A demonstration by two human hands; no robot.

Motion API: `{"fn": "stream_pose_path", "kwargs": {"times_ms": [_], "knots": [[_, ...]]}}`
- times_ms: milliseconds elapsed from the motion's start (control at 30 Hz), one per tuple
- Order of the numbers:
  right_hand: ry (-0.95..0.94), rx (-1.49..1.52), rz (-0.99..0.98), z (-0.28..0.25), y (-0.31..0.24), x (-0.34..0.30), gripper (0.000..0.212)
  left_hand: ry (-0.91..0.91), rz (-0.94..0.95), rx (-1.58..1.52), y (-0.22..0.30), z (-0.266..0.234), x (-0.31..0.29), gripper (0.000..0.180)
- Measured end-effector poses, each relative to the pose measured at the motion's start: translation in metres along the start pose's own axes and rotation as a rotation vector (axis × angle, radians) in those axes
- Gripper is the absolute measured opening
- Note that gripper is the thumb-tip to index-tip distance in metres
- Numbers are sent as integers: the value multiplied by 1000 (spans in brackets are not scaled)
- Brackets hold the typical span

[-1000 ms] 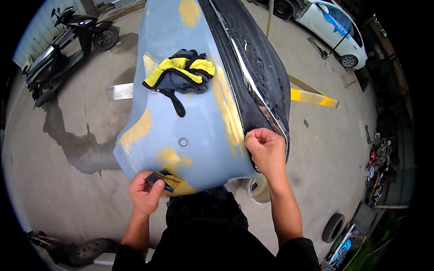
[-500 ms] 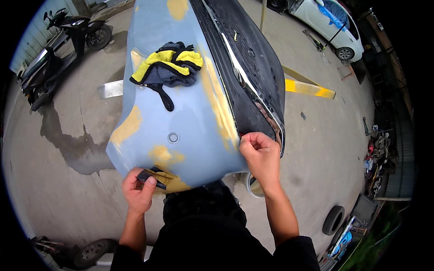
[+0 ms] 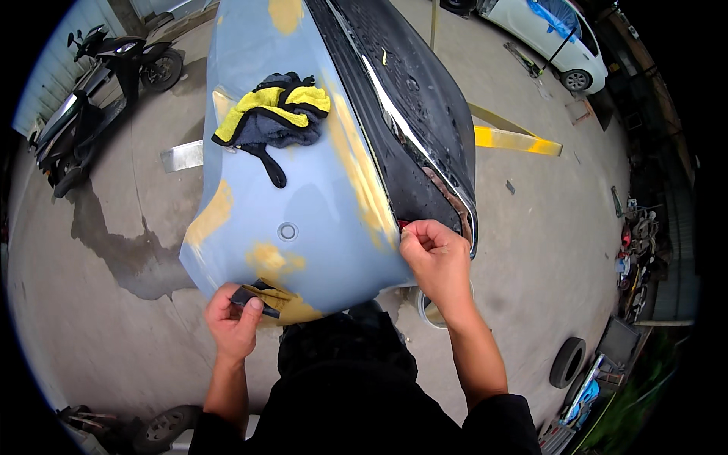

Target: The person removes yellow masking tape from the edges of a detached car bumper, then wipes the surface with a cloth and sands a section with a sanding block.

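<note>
A light blue-grey car bumper (image 3: pixel 322 197), with tan sanded patches, lies in front of me on a stand. My left hand (image 3: pixel 232 326) is closed on a folded piece of sandpaper (image 3: pixel 267 299), dark on one side and brown on the other, at the near left edge. My right hand (image 3: pixel 441 265) pinches with thumb and forefinger at the seam between the painted part and the black trim (image 3: pixel 413 91). A bit of red shows by those fingertips; what they hold is too small to make out. A crumpled yellow and grey cloth (image 3: pixel 277 114) rests on the bumper.
Yellow stand arms (image 3: pixel 516 141) stick out to the right, a silver one (image 3: pixel 182 156) to the left. Below my right forearm is a bucket (image 3: pixel 430 309). A black scooter (image 3: pixel 106 98) stands far left, a white car (image 3: pixel 557 38) far right. A tyre (image 3: pixel 567 362) lies at right.
The view has shifted slightly, so the bumper and cloth appear a little farther left. Both hands keep nearly the same places and grips.
</note>
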State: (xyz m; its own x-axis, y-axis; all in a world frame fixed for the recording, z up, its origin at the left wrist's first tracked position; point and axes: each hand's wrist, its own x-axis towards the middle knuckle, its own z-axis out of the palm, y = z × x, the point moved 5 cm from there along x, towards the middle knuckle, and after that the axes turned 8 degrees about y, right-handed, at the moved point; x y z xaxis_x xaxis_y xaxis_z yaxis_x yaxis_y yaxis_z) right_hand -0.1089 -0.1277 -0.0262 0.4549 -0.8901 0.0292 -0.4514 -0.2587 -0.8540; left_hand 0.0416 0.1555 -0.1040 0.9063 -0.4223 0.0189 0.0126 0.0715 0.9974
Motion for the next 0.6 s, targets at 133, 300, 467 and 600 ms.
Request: {"fn": "stream_pose_path", "kwargs": {"times_ms": [133, 300, 467, 600], "knots": [[4, 8, -24, 2, -9, 9, 13, 10, -9, -41, 2, 4, -1, 16], [19, -67, -70, 3, -10, 12, 9, -13, 0, -9, 2, 0, 1, 17], [66, -203, -320, -2, -22, 3, 4, 5, -3, -12, -1, 0, 0, 16], [76, -192, -327, 5, -30, 16, 5, 13, -31, -62, 8, 7, 1, 14]]}}
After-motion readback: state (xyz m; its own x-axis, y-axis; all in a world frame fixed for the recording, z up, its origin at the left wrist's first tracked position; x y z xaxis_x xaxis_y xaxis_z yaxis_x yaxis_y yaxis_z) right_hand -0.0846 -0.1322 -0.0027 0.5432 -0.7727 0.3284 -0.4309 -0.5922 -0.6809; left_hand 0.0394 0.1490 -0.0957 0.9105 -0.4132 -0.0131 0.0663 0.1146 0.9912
